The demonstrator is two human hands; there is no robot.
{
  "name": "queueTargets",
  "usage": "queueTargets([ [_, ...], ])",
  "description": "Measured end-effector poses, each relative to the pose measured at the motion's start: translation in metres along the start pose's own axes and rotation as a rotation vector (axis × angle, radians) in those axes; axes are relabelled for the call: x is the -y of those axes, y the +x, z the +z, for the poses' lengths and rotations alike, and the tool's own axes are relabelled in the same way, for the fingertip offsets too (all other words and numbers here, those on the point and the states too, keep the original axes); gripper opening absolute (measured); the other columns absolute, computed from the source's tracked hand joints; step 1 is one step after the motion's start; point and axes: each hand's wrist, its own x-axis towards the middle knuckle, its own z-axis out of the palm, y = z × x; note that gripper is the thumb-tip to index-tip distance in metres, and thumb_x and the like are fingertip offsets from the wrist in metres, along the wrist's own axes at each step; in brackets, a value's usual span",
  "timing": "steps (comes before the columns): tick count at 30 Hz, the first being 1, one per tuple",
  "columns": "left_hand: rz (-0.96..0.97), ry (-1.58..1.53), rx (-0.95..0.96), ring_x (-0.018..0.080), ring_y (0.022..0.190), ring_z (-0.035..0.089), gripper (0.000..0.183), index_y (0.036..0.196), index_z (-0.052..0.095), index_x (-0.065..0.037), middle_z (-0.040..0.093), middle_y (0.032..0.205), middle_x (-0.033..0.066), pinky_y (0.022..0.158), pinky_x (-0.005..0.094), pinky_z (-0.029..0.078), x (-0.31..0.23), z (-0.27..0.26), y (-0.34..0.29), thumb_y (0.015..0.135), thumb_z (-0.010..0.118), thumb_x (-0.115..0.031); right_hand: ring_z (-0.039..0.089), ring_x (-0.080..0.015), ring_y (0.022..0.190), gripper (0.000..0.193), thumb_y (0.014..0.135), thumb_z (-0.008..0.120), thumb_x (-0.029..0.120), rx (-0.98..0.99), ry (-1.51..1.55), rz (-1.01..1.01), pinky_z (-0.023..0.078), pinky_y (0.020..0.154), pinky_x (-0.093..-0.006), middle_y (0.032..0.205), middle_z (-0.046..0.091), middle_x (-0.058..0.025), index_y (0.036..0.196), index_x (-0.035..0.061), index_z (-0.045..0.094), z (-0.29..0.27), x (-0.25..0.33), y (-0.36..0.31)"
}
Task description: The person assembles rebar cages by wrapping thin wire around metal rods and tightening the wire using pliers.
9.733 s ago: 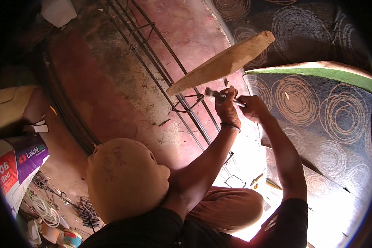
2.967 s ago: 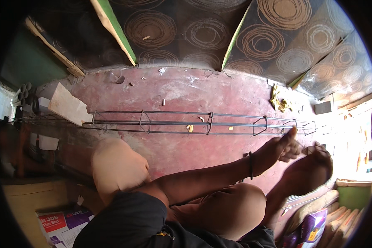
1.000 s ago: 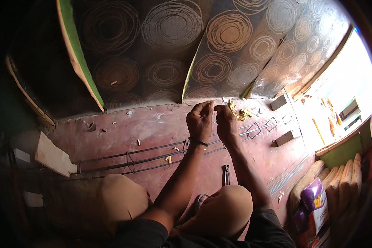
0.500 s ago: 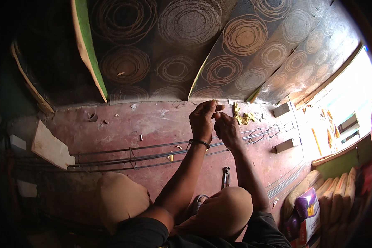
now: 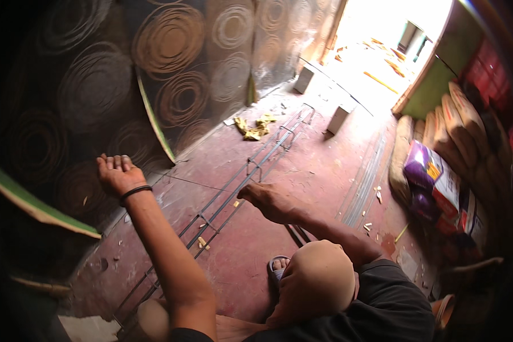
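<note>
A thin dark wire (image 5: 196, 182) runs between my two hands, which are wide apart. My left hand (image 5: 119, 175), with a black bracelet at the wrist, is raised at the left with fingers curled closed; the wire's end there is hidden. My right hand (image 5: 265, 200) pinches the wire's other end with its fingers pressed together. Below it lies a long cage of steel rebar (image 5: 216, 208), tied with square stirrups, slanting across the floor. Under my right forearm show the dark handles of a hand tool (image 5: 298, 233), its head hidden.
Yellow crumpled scraps (image 5: 255, 127) lie near the patterned wall covering (image 5: 182, 102). Grey blocks (image 5: 337, 119) stand by the bright doorway. Loose straight rods (image 5: 363, 182) lie on the right. Filled sacks (image 5: 453, 128) and a purple-and-white package (image 5: 430, 171) are stacked at the right wall.
My hands, together before, have drawn apart: the left to the left, the right lower and to the left. The wire now shows stretched between them. The view has turned to the right.
</note>
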Motion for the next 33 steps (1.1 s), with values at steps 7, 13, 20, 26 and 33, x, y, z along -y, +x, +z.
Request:
queueTargets([
  [7,0.074,0.104,0.274,0.009,0.045,0.023,0.016,0.098,0.051,-0.003,0.027,0.06,-0.0039,0.043,0.0234,0.027,0.016,0.082,-0.014,0.099,0.053,-0.019,0.062,-0.0275,0.089,0.034,0.102,0.044,0.032,-0.138,0.349,0.176,0.048,0.077,-0.0394,0.093,0.064,-0.0148,0.102,0.002,0.06,-0.03,-0.032,-0.036],
  [13,0.069,0.082,0.292,0.0088,0.045,0.021,0.015,0.098,0.053,-0.003,0.026,0.061,-0.0039,0.042,0.0237,0.025,0.024,0.107,-0.023,0.097,0.056,-0.018,0.046,-0.011,0.072,0.044,0.102,0.044,0.042,-0.063,0.806,0.247,0.044,0.066,-0.0264,0.089,0.06,-0.0026,0.106,0.0037,0.065,-0.039,-0.042,-0.048],
  [20,0.049,0.142,0.364,0.0079,0.045,0.021,0.014,0.094,0.052,-0.005,0.026,0.059,-0.0045,0.042,0.0227,0.025,0.045,0.121,-0.032,0.099,0.054,-0.018,0.052,-0.0066,0.074,0.033,0.101,0.052,0.032,0.162,1.002,0.262,0.046,0.066,-0.0249,0.09,0.06,-0.0001,0.106,0.0032,0.066,-0.036,-0.06,-0.061],
  [26,0.047,0.189,0.391,0.0069,0.047,0.021,0.019,0.096,0.054,-0.005,0.027,0.061,-0.0054,0.042,0.0222,0.022,0.067,0.142,-0.062,0.099,0.056,-0.023,0.057,-0.0232,0.068,0.038,0.081,0.049,-0.003,-0.254,0.415,0.09,0.05,0.067,-0.0354,0.073,0.056,-0.0079,0.117,0.006,0.057,-0.045,-0.104,-0.024],
  [33,-0.046,0.004,0.336,0.0085,0.043,0.026,0.031,0.125,0.054,-0.003,0.031,0.057,-0.0042,0.04,0.022,0.028,-0.012,0.163,0.066,0.1,0.054,-0.022,0.063,-0.0247,0.079,0.024,0.096,0.055,0.023,0.307,0.564,-0.419,0.049,0.074,-0.0374,0.079,0.062,-0.0135,0.091,0.0002,0.061,-0.148,0.031,0.042],
])
